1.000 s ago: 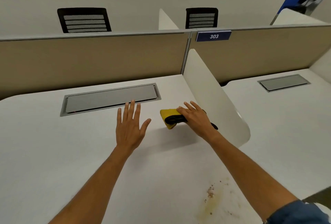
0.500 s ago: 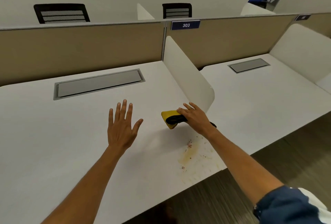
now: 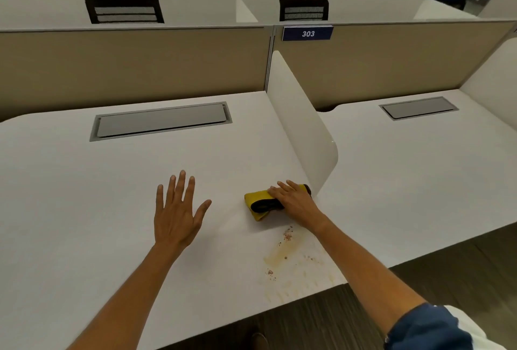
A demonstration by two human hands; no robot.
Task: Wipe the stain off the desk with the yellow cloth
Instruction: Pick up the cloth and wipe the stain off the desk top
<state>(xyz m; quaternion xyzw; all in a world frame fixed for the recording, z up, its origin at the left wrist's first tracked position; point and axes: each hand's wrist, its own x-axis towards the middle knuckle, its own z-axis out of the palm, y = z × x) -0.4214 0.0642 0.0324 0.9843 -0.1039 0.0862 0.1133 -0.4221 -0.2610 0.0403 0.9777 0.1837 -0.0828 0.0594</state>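
A folded yellow cloth with a black edge lies on the white desk, close to the white divider panel. My right hand rests on top of the cloth, fingers curled over it. A brownish stain with reddish crumbs spreads on the desk just in front of the cloth, reaching toward the front edge. My left hand is flat above the desk to the left, fingers spread, holding nothing.
A grey cable hatch is set into the desk at the back. A beige partition with a "303" sign stands behind. A second desk lies right of the divider. Dark floor shows past the front edge.
The view has shifted, so the stain and the desk's front edge came into sight. My right hand stays on the cloth near the divider; my left hand stays spread.
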